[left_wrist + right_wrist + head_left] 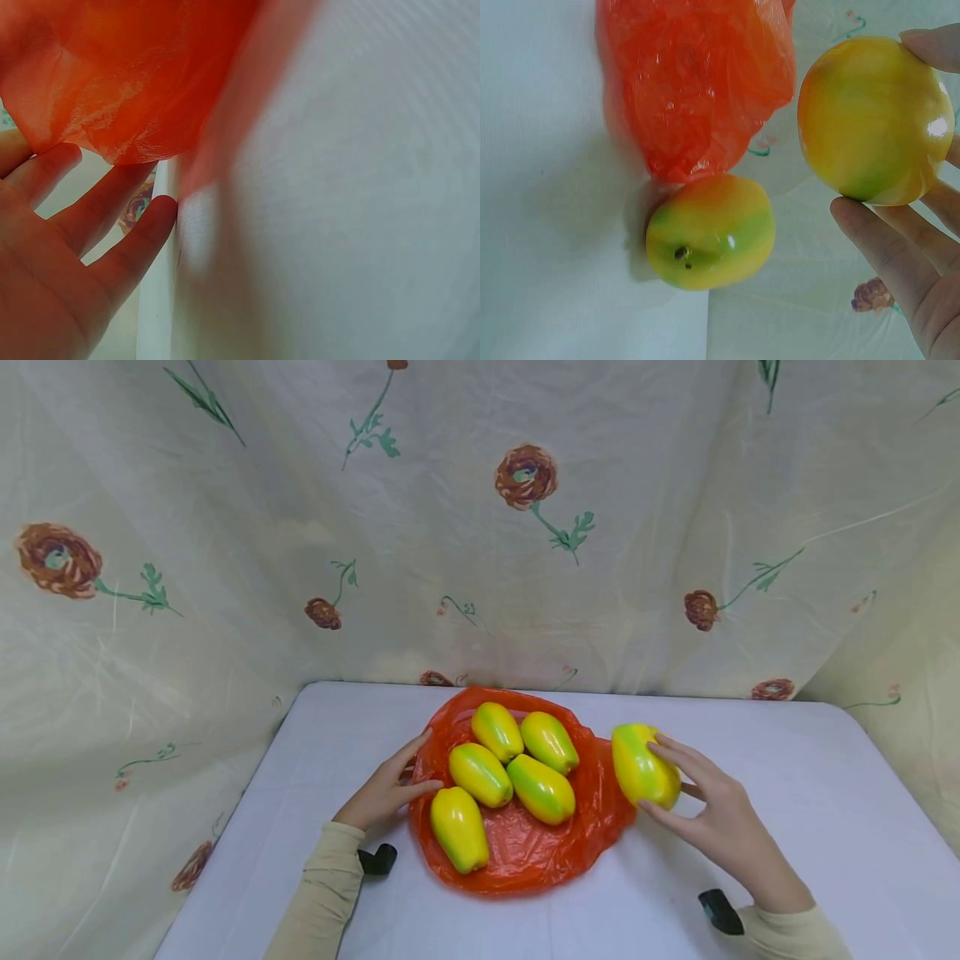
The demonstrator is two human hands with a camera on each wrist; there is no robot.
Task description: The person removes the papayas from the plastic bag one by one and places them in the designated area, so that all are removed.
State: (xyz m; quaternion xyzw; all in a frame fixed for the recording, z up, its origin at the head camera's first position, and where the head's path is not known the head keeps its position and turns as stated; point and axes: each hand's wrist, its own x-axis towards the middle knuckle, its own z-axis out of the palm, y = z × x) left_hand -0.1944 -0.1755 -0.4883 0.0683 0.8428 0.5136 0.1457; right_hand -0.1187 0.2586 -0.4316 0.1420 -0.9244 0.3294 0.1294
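Observation:
In the head view, several yellow-green papayas [481, 775] lie on a spread red plastic bag [517, 860]. My right hand [723, 814] holds another papaya [874, 120] off the table, right of the bag, thumb on one side and fingers on the other. In the right wrist view, one more papaya [711, 232] sits on the table against the bag's edge; from the head it is mostly hidden by the held one. My left hand [386, 785] rests at the bag's left edge. Its fingers [139, 240] are spread and fairly straight, touching the plastic.
A white-covered table [255, 860] bears everything. Behind it and at the sides hangs a pale sheet [600, 635] with printed flowers. Dark wrist-mounted pieces [377, 860] show by both sleeves.

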